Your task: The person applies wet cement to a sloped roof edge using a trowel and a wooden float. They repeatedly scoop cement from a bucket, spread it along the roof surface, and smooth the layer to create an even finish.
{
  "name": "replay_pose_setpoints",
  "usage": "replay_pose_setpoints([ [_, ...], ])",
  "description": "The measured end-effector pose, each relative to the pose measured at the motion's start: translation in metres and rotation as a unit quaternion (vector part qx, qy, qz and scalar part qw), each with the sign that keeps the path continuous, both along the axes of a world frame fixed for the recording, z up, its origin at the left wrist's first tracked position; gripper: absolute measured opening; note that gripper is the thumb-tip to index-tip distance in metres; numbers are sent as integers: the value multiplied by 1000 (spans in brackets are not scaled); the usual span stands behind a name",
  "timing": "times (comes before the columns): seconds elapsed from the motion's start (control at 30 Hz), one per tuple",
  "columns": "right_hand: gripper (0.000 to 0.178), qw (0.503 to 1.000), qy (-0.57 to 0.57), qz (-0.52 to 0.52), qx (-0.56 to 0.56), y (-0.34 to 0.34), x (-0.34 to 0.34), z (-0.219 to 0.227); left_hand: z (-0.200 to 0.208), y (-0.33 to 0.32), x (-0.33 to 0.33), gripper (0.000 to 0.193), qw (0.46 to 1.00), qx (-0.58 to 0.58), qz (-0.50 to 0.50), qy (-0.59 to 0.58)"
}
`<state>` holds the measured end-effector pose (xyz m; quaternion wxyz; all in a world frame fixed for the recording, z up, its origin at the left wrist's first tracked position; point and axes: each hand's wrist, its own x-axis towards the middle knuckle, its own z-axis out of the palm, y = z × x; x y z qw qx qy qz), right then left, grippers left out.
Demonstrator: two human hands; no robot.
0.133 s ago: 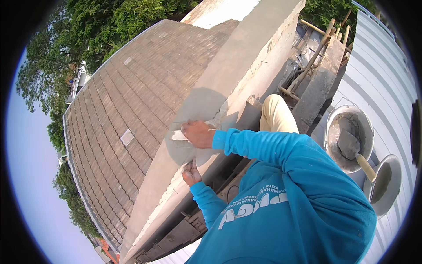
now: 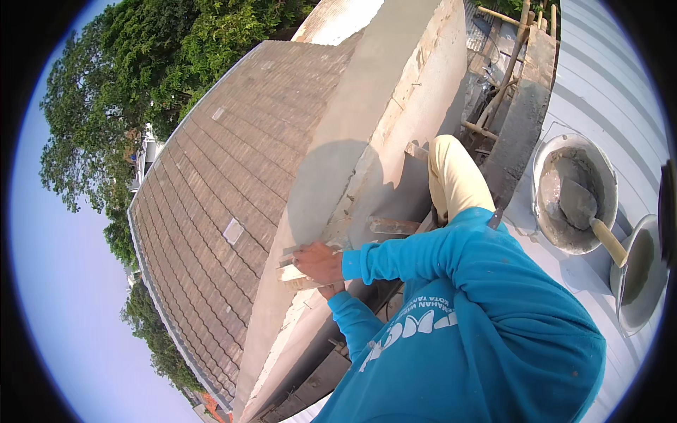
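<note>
Right grip [image 2: 319,262] flat on wooden float [image 2: 300,273]

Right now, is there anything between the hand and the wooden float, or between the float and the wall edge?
Nothing visible does. The right hand already grips the wooden float, which lies flat against the plastered wall edge.

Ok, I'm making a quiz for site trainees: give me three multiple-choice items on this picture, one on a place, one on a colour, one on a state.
1. Where does the trowel lie? A on the tiled roof; B in the mortar pan; C on a ladder.
2. The sleeves are: A blue; B red; C white.
3. The right hand is: A empty; B gripping a wooden float; C in a pocket.
B, its blade rests in the pan's grey mix; A, both arms show blue; B, it closes on the float.
</note>
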<state>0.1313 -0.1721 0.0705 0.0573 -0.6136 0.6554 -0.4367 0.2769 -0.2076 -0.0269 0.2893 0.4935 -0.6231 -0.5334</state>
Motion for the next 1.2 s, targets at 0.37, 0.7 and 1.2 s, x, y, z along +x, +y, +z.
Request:
replay_pose_setpoints([
  [0.37, 50, 835, -547, 0, 49, 123, -165, 33, 39, 64, -65, 52, 930, 325, -127, 113],
  [0.7, 38, 491, -847, 162, -123, 185, -178, -56, 107, 122, -149, 47, 839, 390, -310, 220],
  [1.2, 70, 711, -676, 163, 107, 195, -166, -35, 119, 89, -27, 42, 937, 134, -1, 323],
])
